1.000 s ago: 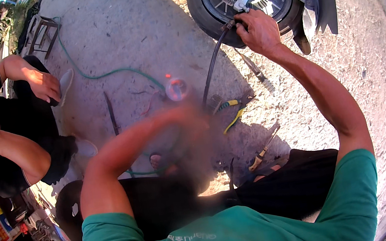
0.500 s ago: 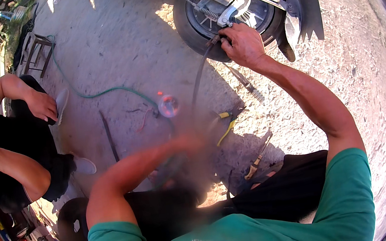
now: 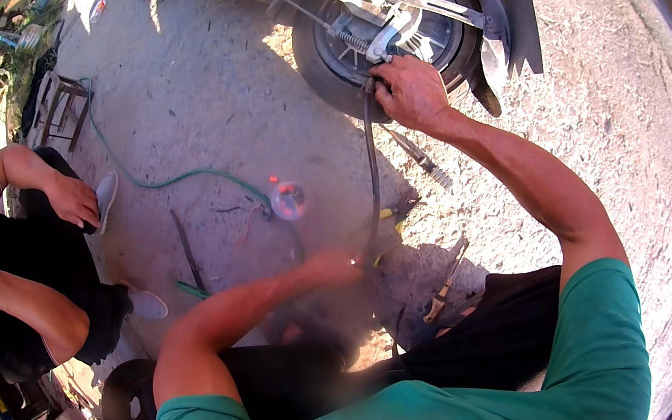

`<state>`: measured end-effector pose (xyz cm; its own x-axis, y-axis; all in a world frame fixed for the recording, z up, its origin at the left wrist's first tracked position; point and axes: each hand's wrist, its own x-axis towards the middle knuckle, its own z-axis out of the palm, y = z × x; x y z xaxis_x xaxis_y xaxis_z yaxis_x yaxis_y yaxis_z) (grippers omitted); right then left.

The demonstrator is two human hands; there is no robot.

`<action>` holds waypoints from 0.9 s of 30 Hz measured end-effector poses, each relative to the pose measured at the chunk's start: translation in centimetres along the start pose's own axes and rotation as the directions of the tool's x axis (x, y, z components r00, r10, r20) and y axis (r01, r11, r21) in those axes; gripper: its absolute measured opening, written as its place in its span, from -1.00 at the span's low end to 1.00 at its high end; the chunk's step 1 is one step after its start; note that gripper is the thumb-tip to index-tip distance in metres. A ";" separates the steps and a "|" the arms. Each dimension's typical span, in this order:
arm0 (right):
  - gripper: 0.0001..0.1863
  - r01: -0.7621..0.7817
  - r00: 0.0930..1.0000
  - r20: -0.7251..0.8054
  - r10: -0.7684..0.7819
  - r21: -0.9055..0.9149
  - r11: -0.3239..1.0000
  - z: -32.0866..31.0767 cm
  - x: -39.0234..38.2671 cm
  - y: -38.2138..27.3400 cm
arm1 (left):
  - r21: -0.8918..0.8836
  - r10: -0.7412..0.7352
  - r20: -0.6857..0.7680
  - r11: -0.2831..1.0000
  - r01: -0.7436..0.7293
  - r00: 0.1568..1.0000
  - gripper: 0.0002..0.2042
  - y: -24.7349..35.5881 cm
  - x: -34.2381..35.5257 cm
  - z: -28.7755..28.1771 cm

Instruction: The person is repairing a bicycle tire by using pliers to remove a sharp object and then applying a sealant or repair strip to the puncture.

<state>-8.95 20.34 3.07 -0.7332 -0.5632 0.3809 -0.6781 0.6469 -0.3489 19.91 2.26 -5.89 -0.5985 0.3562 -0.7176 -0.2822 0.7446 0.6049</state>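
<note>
My right hand (image 3: 413, 94) is closed on the metal-tipped end of a dark hose (image 3: 372, 158), right beside the black tyre (image 3: 326, 78) of a wheel. Silvery frame parts and a coil spring (image 3: 352, 39) lie just beyond my fingertips. From there the hose drops toward me and reaches my left hand (image 3: 340, 266), which is smeared. Its fingers cannot be made out, so whether they grip the hose is unclear. Beyond the left hand, pliers with yellow handles (image 3: 388, 213) rest on the ground, partly hidden by the hose.
A person in black (image 3: 33, 253) sits at the left. A green hose (image 3: 177, 179) curves past a small wooden stool (image 3: 62, 107) to a round transparent container (image 3: 288, 201). A rod-like tool (image 3: 416, 153) and a wooden-handled tool (image 3: 442, 290) lie at the right; a dark strip (image 3: 187, 250) lies left.
My left hand has shifted slightly right and down, and the dark hose now hangs straighter. My right hand keeps its hold by the wheel. The whole view has shifted a little.
</note>
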 end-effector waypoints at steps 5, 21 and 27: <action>-0.74 0.003 1.000 -0.001 -0.003 -0.004 1.000 -0.4 -0.2 0.5 | -0.004 0.083 -0.010 0.997 -0.083 0.996 -0.56 2.8 -1.1 -2.0; -0.77 0.014 0.999 -0.033 -0.014 0.003 1.000 -0.1 -0.2 0.1 | 0.062 0.101 0.004 0.993 -0.101 0.995 -0.52 2.5 0.5 -2.0; -0.78 0.037 0.998 -0.044 -0.036 0.009 0.999 -0.1 0.0 0.2 | 0.119 0.041 0.056 0.992 -0.048 0.998 -0.52 1.8 1.6 -1.8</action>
<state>-9.06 20.53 3.04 -0.7054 -0.5631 0.4305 -0.7049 0.6212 -0.3424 17.11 3.18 -5.30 -0.5667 0.4178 -0.7102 -0.1619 0.7886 0.5932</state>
